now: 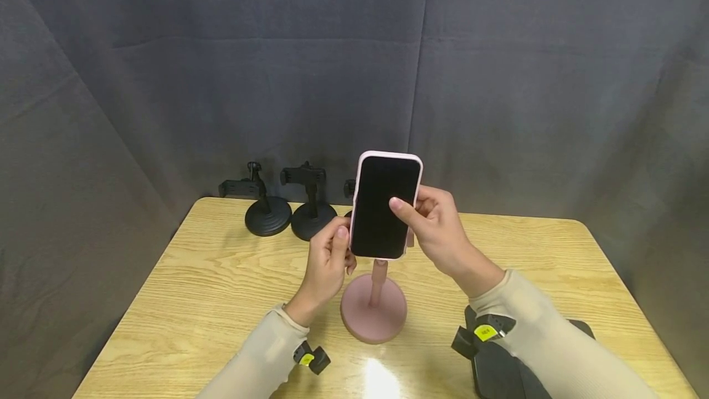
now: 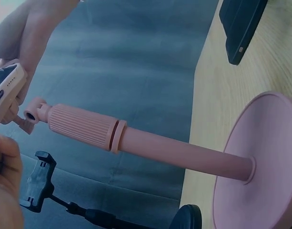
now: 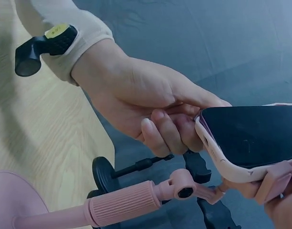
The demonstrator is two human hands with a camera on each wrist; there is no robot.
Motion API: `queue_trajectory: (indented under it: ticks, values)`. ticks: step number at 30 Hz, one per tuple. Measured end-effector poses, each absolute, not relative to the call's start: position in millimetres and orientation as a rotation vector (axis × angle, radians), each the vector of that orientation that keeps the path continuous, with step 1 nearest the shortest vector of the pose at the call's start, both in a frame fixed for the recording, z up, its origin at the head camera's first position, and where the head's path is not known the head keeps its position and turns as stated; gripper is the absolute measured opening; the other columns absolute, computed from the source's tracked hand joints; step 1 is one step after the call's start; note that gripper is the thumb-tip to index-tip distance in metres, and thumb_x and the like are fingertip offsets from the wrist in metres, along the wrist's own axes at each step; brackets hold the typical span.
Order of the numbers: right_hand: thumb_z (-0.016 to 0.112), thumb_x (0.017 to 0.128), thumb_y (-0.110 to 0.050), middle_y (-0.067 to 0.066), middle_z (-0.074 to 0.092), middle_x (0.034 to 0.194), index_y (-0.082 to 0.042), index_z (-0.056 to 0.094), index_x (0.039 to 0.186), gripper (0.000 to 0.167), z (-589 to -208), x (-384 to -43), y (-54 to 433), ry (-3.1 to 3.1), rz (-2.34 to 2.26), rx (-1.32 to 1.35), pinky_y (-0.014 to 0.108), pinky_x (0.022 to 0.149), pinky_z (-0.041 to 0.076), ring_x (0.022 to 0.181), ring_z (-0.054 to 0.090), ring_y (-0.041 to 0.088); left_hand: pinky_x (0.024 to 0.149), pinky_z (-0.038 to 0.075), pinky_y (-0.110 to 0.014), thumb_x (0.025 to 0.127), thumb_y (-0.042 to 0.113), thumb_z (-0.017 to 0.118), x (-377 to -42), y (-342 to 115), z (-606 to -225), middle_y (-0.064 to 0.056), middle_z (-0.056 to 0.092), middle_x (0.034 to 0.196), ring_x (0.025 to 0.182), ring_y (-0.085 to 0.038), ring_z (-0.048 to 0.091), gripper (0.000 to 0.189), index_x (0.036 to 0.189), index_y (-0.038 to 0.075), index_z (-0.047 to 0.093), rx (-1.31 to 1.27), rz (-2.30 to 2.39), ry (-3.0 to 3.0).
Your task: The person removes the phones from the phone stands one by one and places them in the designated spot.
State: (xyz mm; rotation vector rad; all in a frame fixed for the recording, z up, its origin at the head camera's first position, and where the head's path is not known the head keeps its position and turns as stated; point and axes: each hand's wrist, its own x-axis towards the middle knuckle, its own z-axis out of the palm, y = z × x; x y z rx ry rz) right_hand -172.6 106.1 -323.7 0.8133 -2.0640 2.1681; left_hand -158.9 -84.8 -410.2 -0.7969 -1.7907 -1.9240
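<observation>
A smartphone (image 1: 382, 205) in a pale pink case, its screen dark, stands upright at the top of a pink phone stand (image 1: 379, 282). My left hand (image 1: 327, 257) grips the phone's lower left edge, thumb in front and other fingers curled. On the opposite side, my right hand (image 1: 443, 233) holds the phone, thumb across the screen and fingers behind it. A pink clamp arm (image 3: 275, 181) hooks over the phone's edge in the right wrist view. The ribbed collar and joint (image 2: 81, 126) of the stand show below the phone. Most of the clamp's back is hidden.
Two black phone stands (image 1: 268, 216) (image 1: 312, 220) stand at the table's back left, with a third partly hidden behind the phone. Under the right forearm lies a flat black object (image 1: 495, 368). Grey curtains (image 1: 277, 79) surround the wooden table (image 1: 183, 300).
</observation>
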Motion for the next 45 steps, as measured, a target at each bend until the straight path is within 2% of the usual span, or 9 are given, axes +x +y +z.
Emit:
queue_trajectory:
  ticks: [6, 9, 13, 16, 19, 27, 34, 40, 45]
  values:
    - [0.058, 0.1, -0.001, -0.009, 0.079, 0.095, -0.016, 0.07, 0.112, 0.023, -326, -169, 100, -1.964, 2.289, 0.683, 0.036, 0.069, 0.065, 0.085, 0.077, 0.013, 0.035, 0.04, -0.025, 0.11, 0.011, 0.037, -161, -82, -412, -0.017, 0.04, 0.059, 0.04, -0.014, 0.041, 0.03, 0.107, -0.011, 0.058, -0.804, -1.932, -1.787]
    - [0.057, 0.1, -0.001, -0.008, 0.078, 0.097, -0.011, 0.068, 0.116, 0.021, -325, -168, 96, -1.93, 2.32, 0.603, 0.04, 0.072, 0.065, 0.088, 0.077, 0.014, 0.035, 0.04, -0.029, 0.11, 0.01, 0.036, -162, -81, -412, -0.017, 0.039, 0.057, 0.04, -0.015, 0.041, 0.029, 0.107, -0.011, 0.057, -0.798, -1.924, -1.794]
    - [0.058, 0.1, -0.001, -0.009, 0.078, 0.093, -0.003, 0.066, 0.119, 0.02, -325, -167, 92, -1.896, 2.333, 0.511, 0.038, 0.072, 0.065, 0.085, 0.077, 0.012, 0.035, 0.041, -0.028, 0.11, 0.009, 0.037, -163, -80, -412, -0.017, 0.039, 0.055, 0.042, -0.008, 0.041, 0.029, 0.106, -0.01, 0.058, -0.794, -1.915, -1.793]
    - [0.058, 0.1, -0.001, -0.008, 0.078, 0.09, 0.0, 0.066, 0.119, 0.02, -326, -167, 90, -1.873, 2.33, 0.469, 0.036, 0.071, 0.065, 0.083, 0.077, 0.012, 0.036, 0.042, -0.027, 0.11, 0.009, 0.037, -163, -80, -412, -0.017, 0.039, 0.055, 0.042, -0.009, 0.04, 0.028, 0.106, -0.01, 0.057, -0.802, -1.915, -1.782]
    - [0.057, 0.1, 0.0, -0.008, 0.078, 0.089, -0.003, 0.067, 0.117, 0.02, -327, -165, 89, -1.839, 2.338, 0.432, 0.035, 0.07, 0.065, 0.082, 0.077, 0.012, 0.036, 0.043, -0.027, 0.11, 0.008, 0.037, -162, -79, -411, -0.018, 0.039, 0.055, 0.041, -0.013, 0.039, 0.027, 0.106, -0.01, 0.057, -0.812, -1.914, -1.774]
    - [0.057, 0.101, -0.001, -0.007, 0.079, 0.09, -0.014, 0.071, 0.11, 0.02, -326, -162, 85, -1.736, 2.391, 0.36, 0.033, 0.07, 0.065, 0.081, 0.077, 0.012, 0.037, 0.044, -0.028, 0.11, 0.008, 0.037, -162, -78, -411, -0.017, 0.038, 0.055, 0.045, -0.005, 0.04, 0.028, 0.105, -0.01, 0.058, -0.789, -1.908, -1.781]
    - [0.056, 0.101, 0.0, -0.007, 0.079, 0.09, -0.011, 0.07, 0.11, 0.019, -329, -161, 82, -1.681, 2.392, 0.324, 0.031, 0.073, 0.065, 0.083, 0.077, 0.011, 0.037, 0.045, -0.028, 0.11, 0.01, 0.037, -162, -78, -412, -0.018, 0.039, 0.057, 0.04, -0.021, 0.037, 0.03, 0.107, -0.011, 0.059, -0.793, -1.921, -1.769]
    - [0.056, 0.101, 0.0, -0.007, 0.079, 0.092, -0.006, 0.068, 0.114, 0.019, -330, -161, 80, -1.647, 2.381, 0.29, 0.029, 0.076, 0.064, 0.085, 0.077, 0.01, 0.037, 0.046, -0.028, 0.111, 0.012, 0.038, -163, -77, -413, -0.017, 0.039, 0.056, 0.044, -0.006, 0.039, 0.031, 0.107, -0.01, 0.059, -0.802, -1.916, -1.758]
    - [0.056, 0.101, -0.001, -0.006, 0.079, 0.092, -0.006, 0.069, 0.115, 0.019, -330, -162, 79, -1.621, 2.388, 0.284, 0.028, 0.077, 0.064, 0.086, 0.076, 0.01, 0.039, 0.047, -0.025, 0.111, 0.014, 0.038, -163, -77, -412, -0.017, 0.039, 0.057, 0.045, -0.004, 0.039, 0.032, 0.108, -0.01, 0.059, -0.803, -1.912, -1.754]
